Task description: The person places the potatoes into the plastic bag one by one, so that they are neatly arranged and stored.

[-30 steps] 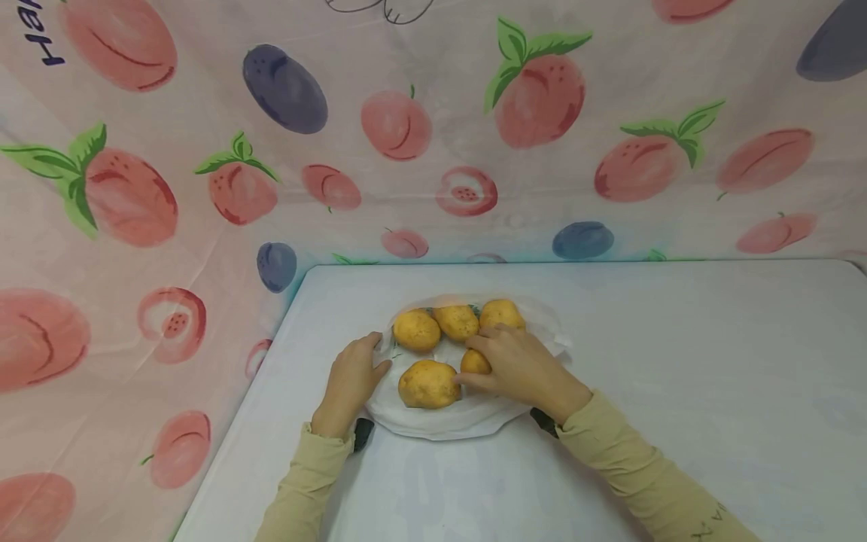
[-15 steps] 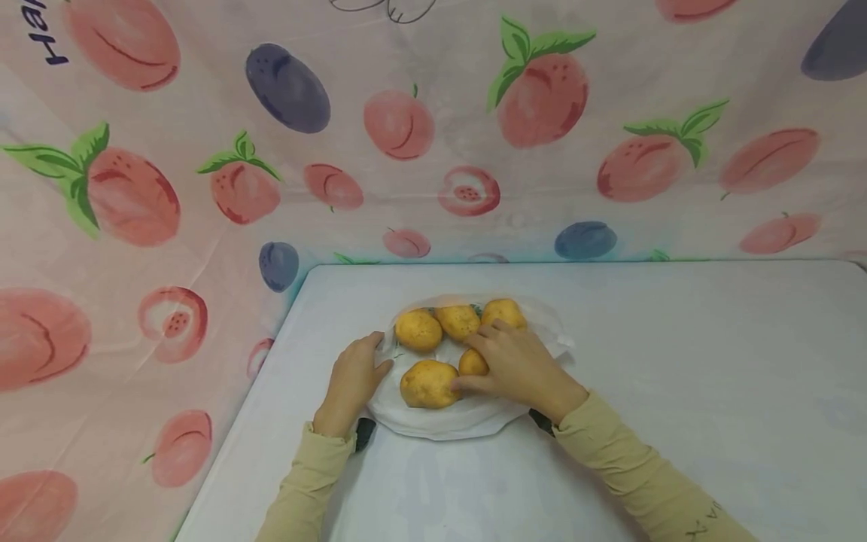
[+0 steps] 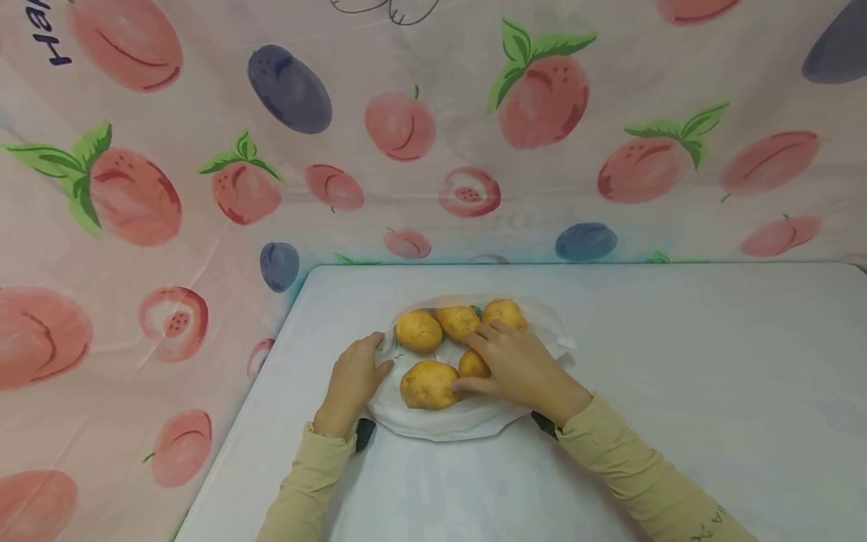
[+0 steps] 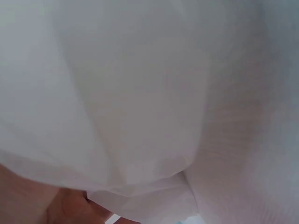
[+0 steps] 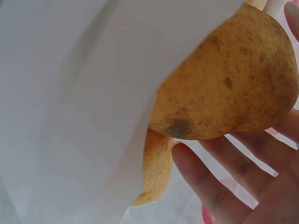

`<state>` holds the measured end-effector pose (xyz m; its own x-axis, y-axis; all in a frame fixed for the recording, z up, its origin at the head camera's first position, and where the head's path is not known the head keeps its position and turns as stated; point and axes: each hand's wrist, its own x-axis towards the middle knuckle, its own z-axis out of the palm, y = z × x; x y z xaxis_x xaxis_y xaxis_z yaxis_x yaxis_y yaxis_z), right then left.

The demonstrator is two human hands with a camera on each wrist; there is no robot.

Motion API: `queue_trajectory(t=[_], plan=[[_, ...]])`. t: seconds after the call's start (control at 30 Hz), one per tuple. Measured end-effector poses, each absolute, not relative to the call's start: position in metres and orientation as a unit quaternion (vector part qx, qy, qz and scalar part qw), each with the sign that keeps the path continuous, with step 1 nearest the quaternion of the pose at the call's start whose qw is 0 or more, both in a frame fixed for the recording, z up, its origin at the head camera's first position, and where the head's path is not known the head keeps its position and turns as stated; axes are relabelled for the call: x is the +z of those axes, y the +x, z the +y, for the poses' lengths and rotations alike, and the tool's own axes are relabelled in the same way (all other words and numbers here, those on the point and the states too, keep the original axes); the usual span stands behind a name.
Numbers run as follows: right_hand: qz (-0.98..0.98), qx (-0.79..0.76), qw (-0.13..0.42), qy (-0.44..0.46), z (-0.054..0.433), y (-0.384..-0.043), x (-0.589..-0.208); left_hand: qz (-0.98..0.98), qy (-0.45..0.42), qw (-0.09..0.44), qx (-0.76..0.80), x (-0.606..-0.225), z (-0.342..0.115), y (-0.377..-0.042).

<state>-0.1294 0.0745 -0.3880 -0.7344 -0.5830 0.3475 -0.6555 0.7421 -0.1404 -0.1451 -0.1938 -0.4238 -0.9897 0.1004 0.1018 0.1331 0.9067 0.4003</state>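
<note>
A white bag (image 3: 436, 433) with a rounded rim lies on the table, and several yellow potatoes show in its mouth. My left hand (image 3: 351, 380) grips the bag's left rim, thumb over the edge; in the left wrist view white material hides most of its fingers. My right hand (image 3: 518, 369) reaches over the bag's right side and holds a potato (image 3: 474, 364), partly hidden under it. Its thumb lies at the right end of a larger front potato (image 3: 428, 385). In the right wrist view, fingers curve under a brown-spotted potato (image 5: 233, 79), beside the white sheet.
Along the bag's far side sit three more potatoes: a left one (image 3: 418, 331), a middle one (image 3: 457, 321) and a right one (image 3: 504, 312). The white table (image 3: 711, 361) meets a fruit-printed curtain (image 3: 467, 113) at the back and left. Dark wrist devices show under both sleeves.
Both hands keep almost the same place. My right thumb has shifted slightly left onto the end of the front potato, and the view has drifted a little.
</note>
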Motion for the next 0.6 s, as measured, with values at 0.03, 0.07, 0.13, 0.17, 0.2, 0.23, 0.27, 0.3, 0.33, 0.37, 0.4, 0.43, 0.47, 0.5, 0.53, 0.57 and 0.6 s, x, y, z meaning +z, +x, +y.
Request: queue_trajectory(t=[0.03, 0.07, 0.13, 0.17, 0.2, 0.23, 0.27, 0.3, 0.33, 0.37, 0.4, 0.43, 0.47, 0.5, 0.53, 0.57, 0.6], plan=[[-0.921, 0.128, 0.144, 0.338, 0.075, -0.129, -0.388, -0.976, -0.06, 0.04, -0.207, -0.424, -0.194, -0.145], [-0.92, 0.129, 0.146, 0.341, 0.075, -0.129, -0.388, -0.975, -0.059, 0.039, -0.209, -0.424, -0.194, -0.146], [-0.918, 0.133, 0.149, 0.344, 0.076, -0.129, -0.389, -0.975, -0.06, 0.04, -0.21, -0.424, -0.194, -0.146], [-0.917, 0.136, 0.149, 0.344, 0.076, -0.129, -0.389, -0.975, -0.061, 0.039, -0.211, -0.423, -0.194, -0.146], [-0.917, 0.137, 0.15, 0.344, 0.077, -0.129, -0.389, -0.974, -0.061, 0.039, -0.214, -0.423, -0.194, -0.146], [-0.916, 0.14, 0.15, 0.344, 0.078, -0.129, -0.389, -0.974, -0.061, 0.04, -0.216, -0.423, -0.194, -0.146], [-0.916, 0.143, 0.149, 0.344, 0.078, -0.129, -0.388, -0.973, -0.062, 0.04, -0.217, -0.422, -0.193, -0.146], [-0.916, 0.144, 0.149, 0.344, 0.079, -0.128, -0.388, -0.973, -0.063, 0.041, -0.218, -0.422, -0.193, -0.146], [-0.915, 0.146, 0.151, 0.344, 0.08, -0.128, -0.388, -0.973, -0.065, 0.044, -0.218, -0.421, -0.193, -0.146], [-0.915, 0.147, 0.151, 0.345, 0.08, -0.128, -0.388, -0.972, -0.066, 0.049, -0.218, -0.42, -0.193, -0.146], [-0.914, 0.147, 0.152, 0.346, 0.081, -0.128, -0.388, -0.972, -0.068, 0.055, -0.218, -0.419, -0.193, -0.146], [-0.913, 0.149, 0.152, 0.348, 0.082, -0.127, -0.387, -0.972, -0.07, 0.061, -0.216, -0.418, -0.192, -0.145], [-0.912, 0.149, 0.153, 0.349, 0.082, -0.127, -0.387, -0.972, -0.072, 0.067, -0.214, -0.416, -0.192, -0.145], [-0.912, 0.147, 0.153, 0.35, 0.083, -0.127, -0.386, -0.972, -0.072, 0.072, -0.213, -0.414, -0.192, -0.145], [-0.912, 0.146, 0.155, 0.352, 0.083, -0.126, -0.386, -0.972, -0.073, 0.076, -0.211, -0.413, -0.192, -0.145], [-0.912, 0.145, 0.154, 0.351, 0.084, -0.126, -0.385, -0.972, -0.075, 0.08, -0.209, -0.411, -0.192, -0.145], [-0.912, 0.145, 0.152, 0.352, 0.085, -0.125, -0.384, -0.972, -0.075, 0.084, -0.207, -0.409, -0.191, -0.144]])
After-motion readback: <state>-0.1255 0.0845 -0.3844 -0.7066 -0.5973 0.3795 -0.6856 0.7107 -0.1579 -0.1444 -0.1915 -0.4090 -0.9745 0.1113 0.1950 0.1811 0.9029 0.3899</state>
